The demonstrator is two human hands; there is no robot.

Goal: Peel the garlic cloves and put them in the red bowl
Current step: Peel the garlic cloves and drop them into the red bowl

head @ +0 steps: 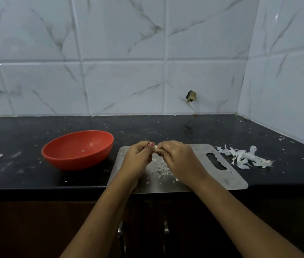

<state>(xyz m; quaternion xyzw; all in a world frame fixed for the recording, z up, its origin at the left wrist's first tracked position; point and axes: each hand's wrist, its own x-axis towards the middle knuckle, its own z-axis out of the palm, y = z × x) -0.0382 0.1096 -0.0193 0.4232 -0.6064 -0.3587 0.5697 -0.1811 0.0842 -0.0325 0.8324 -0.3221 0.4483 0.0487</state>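
Nearest, two metal cabinet handles (119,229) showed dimly below the counter edge, between the person's forearms; just beyond, a steel cutting board (212,175) lay flat on the black countertop (166,127), its front edge level with the counter's lip and its handle slot to the right. Small peel scraps (161,169) lay scattered on the middle of the board, under the hands. Above them the left hand (138,155) and the right hand (177,155) met with fingers curled, both pinching one small garlic clove (155,147) between their fingertips; the clove was held clear of the board and mostly hidden, so how much skin it kept could not be told. Left of the board, just beside it, the red bowl (76,161) sat tilted on the counter with only a few pale specks inside; right of the board lay a loose pile of white garlic skins (244,157). Farthest back stood the marbled white tile wall (121,53), with a dark broken hole (191,96) low in one tile.
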